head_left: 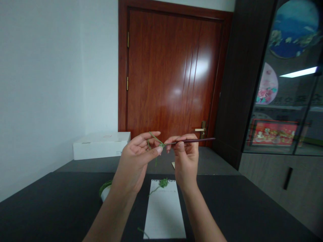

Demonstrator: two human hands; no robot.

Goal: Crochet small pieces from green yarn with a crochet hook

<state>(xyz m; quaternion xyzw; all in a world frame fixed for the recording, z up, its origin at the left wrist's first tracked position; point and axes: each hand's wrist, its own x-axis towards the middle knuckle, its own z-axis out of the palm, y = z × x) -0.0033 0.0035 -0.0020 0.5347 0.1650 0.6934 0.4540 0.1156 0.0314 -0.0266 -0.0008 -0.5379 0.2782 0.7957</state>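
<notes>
My left hand point(137, 154) is raised above the table, its fingers pinching a strand of green yarn point(154, 138). My right hand point(185, 158) holds a slim dark purple crochet hook point(191, 141) between fingers and thumb. The hook's thin tip meets the yarn just beside my left fingertips. Below, a small green crocheted piece point(163, 183) with a trailing tail lies at the top of a white spiral notepad point(164, 215). A roll of green yarn point(104, 190) is partly hidden behind my left forearm.
A dark table point(58, 198) lies beneath my hands, with a lower dark surface beyond it. A white box point(101, 146) sits at the back left. A reddish wooden door point(171, 74) stands ahead, and a glass-fronted cabinet point(282, 84) stands at right.
</notes>
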